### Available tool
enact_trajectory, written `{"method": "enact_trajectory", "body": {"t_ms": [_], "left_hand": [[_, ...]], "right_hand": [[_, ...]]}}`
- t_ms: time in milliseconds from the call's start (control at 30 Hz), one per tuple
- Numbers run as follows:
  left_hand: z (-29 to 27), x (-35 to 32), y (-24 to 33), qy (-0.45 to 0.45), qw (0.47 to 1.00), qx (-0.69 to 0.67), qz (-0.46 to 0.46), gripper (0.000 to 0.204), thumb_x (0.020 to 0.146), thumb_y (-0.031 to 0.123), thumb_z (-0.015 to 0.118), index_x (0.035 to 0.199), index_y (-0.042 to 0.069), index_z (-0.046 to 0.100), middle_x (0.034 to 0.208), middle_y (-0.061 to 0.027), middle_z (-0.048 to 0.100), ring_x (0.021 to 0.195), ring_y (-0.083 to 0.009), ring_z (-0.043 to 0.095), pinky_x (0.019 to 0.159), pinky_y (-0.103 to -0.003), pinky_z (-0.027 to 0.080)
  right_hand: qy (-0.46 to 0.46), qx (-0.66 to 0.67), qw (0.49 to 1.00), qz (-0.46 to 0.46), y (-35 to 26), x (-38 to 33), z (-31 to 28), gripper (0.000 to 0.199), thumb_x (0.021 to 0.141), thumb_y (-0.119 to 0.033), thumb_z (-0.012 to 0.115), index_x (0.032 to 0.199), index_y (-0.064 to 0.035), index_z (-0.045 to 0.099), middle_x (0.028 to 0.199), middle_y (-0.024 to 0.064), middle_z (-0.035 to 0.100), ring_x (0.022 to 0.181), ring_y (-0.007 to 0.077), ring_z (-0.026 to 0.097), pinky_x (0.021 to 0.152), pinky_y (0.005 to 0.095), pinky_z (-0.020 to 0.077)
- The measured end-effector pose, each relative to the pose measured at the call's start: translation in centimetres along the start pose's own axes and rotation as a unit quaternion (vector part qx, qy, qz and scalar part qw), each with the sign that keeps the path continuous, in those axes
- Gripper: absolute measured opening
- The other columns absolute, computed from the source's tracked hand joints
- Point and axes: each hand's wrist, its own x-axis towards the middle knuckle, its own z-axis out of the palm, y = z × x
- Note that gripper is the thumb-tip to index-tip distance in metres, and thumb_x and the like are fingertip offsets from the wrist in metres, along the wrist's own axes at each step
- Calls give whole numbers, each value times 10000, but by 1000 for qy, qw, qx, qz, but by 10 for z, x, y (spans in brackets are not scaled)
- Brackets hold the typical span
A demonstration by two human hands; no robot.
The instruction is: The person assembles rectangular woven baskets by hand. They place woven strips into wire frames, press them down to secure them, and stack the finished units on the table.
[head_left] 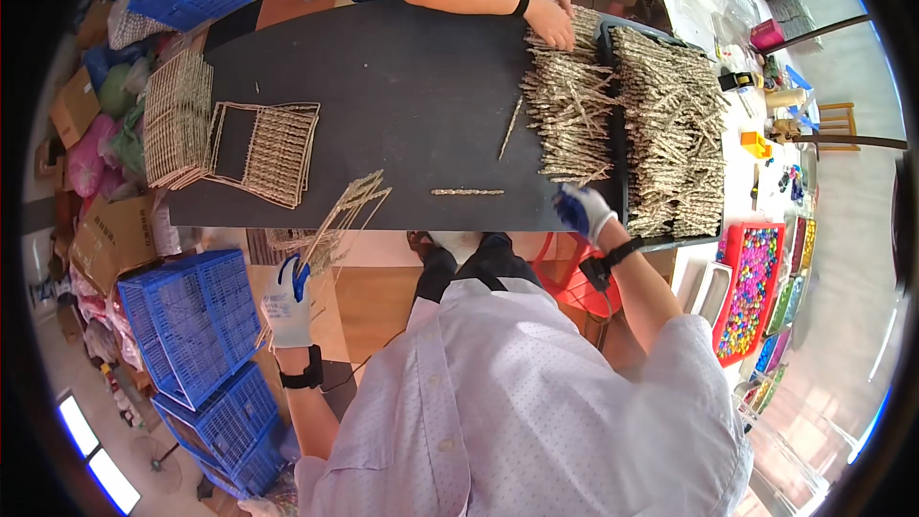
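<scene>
My left hand [289, 306], in a white glove with blue fingers, is closed around a rack of thin, twisted tan sticks [349, 206]. This rack hangs at the table's near edge, its far end rising over the tabletop. My right hand [586, 211], gloved alike, is over the near edge beside a pile of loose twisted sticks [572, 115]; its fingers look apart, and I see nothing in them. One stick [467, 192] lies between my hands, and another stick [510, 128] lies farther back.
On the dark table [402, 96], a tall stack of racks [178, 120] and a flatter rack [278, 153] lie left. A black tray [624, 201] full of sticks stands right. Across the table, a person's hand [552, 21] touches the pile. Blue crates [191, 316] stand at lower left.
</scene>
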Motion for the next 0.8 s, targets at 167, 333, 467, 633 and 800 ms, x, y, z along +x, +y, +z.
{"method": "enact_trajectory", "body": {"t_ms": [167,333,467,633,800], "left_hand": [[-2,3,12,-11,1000,-2,-17,301,852,200,647,1140,114,637,1068,-126,670,907,-326,653,769,-386,531],[1,-9,12,-10,999,-14,-33,269,888,235,623,1133,124,635,1065,-124,670,905,-338,650,773,-406,529],[-4,-22,13,-24,996,-25,-78,296,865,202,641,1148,117,629,1083,-121,658,928,-344,641,789,-401,527],[-19,-45,9,-17,990,-26,-136,324,837,137,652,1156,89,622,1086,-145,636,954,-353,622,821,-403,507],[-20,-85,-18,6,979,-15,-205,320,840,133,649,1151,64,616,1119,-154,608,1010,-367,592,867,-413,486]], "right_hand": [[29,209,976,-62,-26,51,-12,268,983,-348,521,870,-117,596,762,37,625,724,176,600,652,299,492],[194,-508,796,-264,4,26,72,331,841,-341,664,950,-29,659,854,148,698,767,322,672,688,413,524],[25,-760,590,-272,23,21,152,432,880,-400,589,1164,-76,559,963,159,687,909,316,669,773,427,523],[3,-816,512,-267,37,51,159,257,912,-214,520,1130,-88,571,985,143,680,908,314,673,758,428,532],[2,-807,494,-322,38,25,97,209,871,-177,532,1062,-135,606,901,116,670,843,298,671,725,415,529]]}}
